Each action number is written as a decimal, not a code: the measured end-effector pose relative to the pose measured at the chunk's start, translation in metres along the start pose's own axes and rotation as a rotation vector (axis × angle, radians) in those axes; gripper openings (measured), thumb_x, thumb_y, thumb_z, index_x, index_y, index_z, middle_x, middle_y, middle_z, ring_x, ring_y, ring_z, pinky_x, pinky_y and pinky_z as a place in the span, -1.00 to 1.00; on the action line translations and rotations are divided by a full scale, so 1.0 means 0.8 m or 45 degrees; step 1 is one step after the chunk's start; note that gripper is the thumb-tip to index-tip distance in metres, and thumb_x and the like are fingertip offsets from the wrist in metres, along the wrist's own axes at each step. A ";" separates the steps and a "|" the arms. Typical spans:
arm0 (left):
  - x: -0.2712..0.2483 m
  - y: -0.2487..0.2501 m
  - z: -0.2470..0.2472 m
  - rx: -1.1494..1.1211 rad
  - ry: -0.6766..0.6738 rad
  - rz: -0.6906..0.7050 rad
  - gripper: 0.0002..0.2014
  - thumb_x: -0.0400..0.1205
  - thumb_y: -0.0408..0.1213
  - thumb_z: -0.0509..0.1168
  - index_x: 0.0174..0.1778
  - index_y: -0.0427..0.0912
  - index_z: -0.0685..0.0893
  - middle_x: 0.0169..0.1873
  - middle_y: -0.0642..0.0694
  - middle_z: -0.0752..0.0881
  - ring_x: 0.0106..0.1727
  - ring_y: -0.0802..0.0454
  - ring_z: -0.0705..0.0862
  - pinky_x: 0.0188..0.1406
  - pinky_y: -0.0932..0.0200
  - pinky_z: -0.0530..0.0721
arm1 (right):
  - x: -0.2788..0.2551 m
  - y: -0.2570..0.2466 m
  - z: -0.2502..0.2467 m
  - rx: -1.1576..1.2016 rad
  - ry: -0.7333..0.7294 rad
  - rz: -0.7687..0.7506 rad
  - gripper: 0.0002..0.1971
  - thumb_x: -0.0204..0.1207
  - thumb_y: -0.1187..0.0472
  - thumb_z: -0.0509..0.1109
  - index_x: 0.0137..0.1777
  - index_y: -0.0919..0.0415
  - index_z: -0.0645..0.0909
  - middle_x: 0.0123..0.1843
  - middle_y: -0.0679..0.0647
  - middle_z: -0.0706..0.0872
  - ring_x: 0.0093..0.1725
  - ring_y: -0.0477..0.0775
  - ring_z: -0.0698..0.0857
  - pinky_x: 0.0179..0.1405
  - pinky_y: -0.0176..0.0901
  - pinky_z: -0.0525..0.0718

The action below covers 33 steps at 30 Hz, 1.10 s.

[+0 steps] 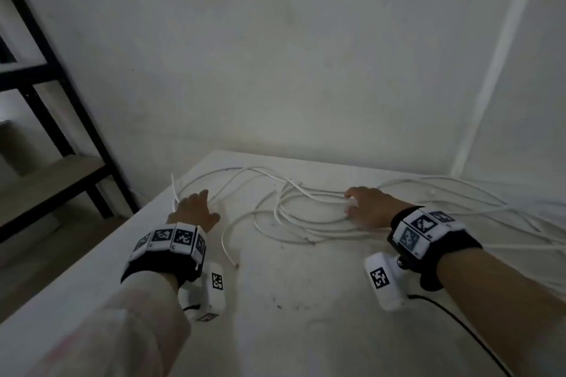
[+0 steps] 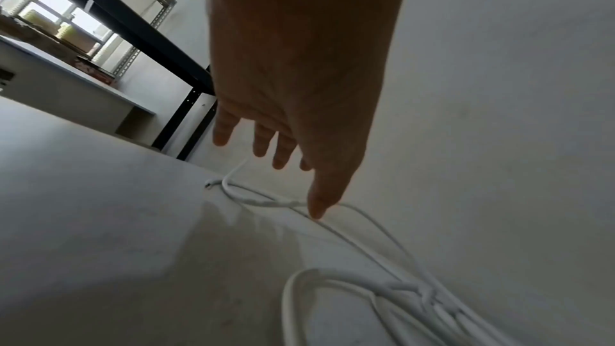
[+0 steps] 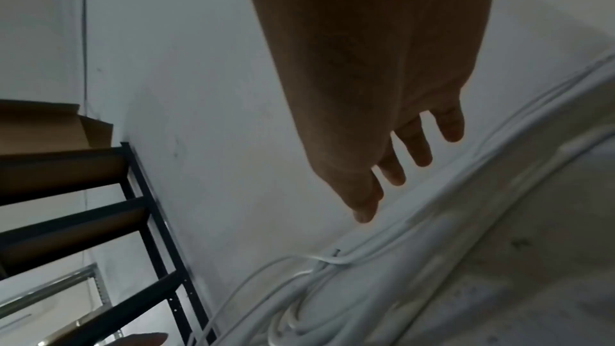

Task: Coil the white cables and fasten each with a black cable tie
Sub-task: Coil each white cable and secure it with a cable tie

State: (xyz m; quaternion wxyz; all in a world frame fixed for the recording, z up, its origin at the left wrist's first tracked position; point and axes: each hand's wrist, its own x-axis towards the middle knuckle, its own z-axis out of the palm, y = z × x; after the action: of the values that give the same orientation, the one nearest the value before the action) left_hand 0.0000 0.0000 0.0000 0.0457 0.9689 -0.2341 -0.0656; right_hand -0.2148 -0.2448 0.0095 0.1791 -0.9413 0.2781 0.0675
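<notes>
Several loose white cables (image 1: 306, 217) lie tangled across the far half of a white table (image 1: 306, 300). My left hand (image 1: 196, 205) hovers palm down over the left loops, near a free cable end. In the left wrist view this hand (image 2: 299, 115) has straight fingers, and its thumb tip points down at a cable (image 2: 349, 236) without gripping it. My right hand (image 1: 366, 206) reaches over the middle bundle. In the right wrist view its fingers (image 3: 416, 146) are straight and spread just above the cables (image 3: 366, 257). I see no black cable tie.
A black metal shelf rack (image 1: 76, 119) stands left of the table, against the white wall. The table's left edge runs diagonally beside my left arm. A thin black cord (image 1: 459, 324) trails from my right wrist camera over the near table surface.
</notes>
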 end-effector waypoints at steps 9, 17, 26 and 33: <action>0.021 -0.002 0.022 0.087 -0.093 -0.110 -0.38 0.64 -0.04 0.19 0.59 -0.01 0.11 0.49 -0.20 0.31 0.53 -0.23 0.25 0.41 -0.16 0.34 | 0.022 0.000 0.017 -0.290 0.048 -0.023 -0.71 0.62 0.08 0.17 0.32 0.03 0.44 0.40 0.11 0.43 0.41 0.17 0.33 0.35 0.04 0.30; 0.021 0.016 0.028 0.160 -0.063 -0.092 -0.73 0.67 -0.24 0.09 0.29 -0.11 0.42 0.35 -0.10 0.46 0.40 -0.11 0.40 0.45 -0.14 0.29 | 0.000 0.013 0.002 0.007 0.258 -0.148 -0.87 0.62 0.37 0.09 -0.06 0.11 0.34 0.15 0.14 0.54 0.10 0.14 0.51 0.08 -0.06 0.37; -0.034 0.040 -0.039 -0.427 0.386 0.249 -0.75 0.74 -0.20 0.03 0.10 -0.30 0.50 -0.04 -0.40 0.68 -0.01 -0.31 0.66 -0.07 -0.02 0.50 | -0.098 0.061 -0.098 -0.031 0.894 -0.308 -0.78 0.65 0.15 0.18 0.15 0.21 0.57 -0.01 0.12 0.58 -0.09 0.16 0.59 -0.22 -0.12 0.42; -0.135 0.134 -0.090 -1.041 0.576 0.734 -0.88 0.69 -0.16 0.17 -0.04 -0.10 0.56 -0.41 -0.19 0.61 -0.42 -0.07 0.52 -0.33 0.11 0.52 | -0.175 0.101 -0.129 0.048 0.965 -0.231 -0.73 0.67 0.25 0.09 0.29 0.27 0.49 0.18 0.20 0.59 0.10 0.30 0.59 -0.02 -0.01 0.48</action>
State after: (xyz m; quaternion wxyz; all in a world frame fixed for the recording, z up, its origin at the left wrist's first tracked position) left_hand -0.1326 -0.0412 0.0955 0.4838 0.7588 -0.4299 0.0739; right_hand -0.3729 -0.2765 0.1125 0.0863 -0.9168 0.2415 -0.3061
